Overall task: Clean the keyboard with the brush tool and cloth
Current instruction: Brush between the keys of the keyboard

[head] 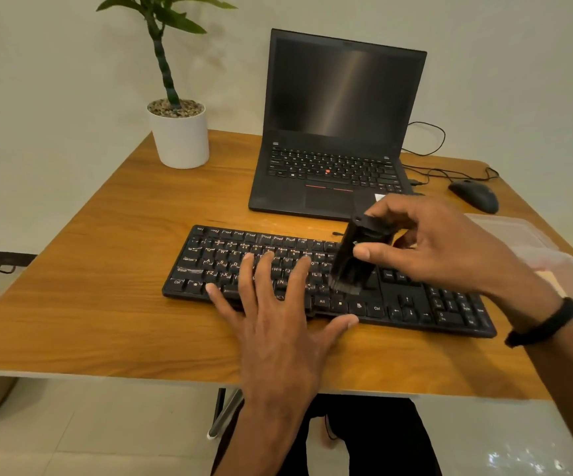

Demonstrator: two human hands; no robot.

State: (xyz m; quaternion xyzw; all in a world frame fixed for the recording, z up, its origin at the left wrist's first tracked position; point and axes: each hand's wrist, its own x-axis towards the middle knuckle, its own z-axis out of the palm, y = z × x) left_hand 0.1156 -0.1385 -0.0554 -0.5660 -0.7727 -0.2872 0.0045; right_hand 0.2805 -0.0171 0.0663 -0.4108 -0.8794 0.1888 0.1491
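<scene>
Black keyboard (415, 305), worn legends; right hand (443, 249) pinches black brush (357, 255); left hand (274, 304) flat, fingers spread.

On the table (106, 235), the keyboard (216, 266) lies before the laptop (333, 132), potted plant (178, 132) behind-left, mouse (474, 195) behind-right.

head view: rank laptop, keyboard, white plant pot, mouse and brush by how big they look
1. laptop
2. keyboard, though it is nearer the camera, so these two are unsure
3. white plant pot
4. brush
5. mouse
</scene>
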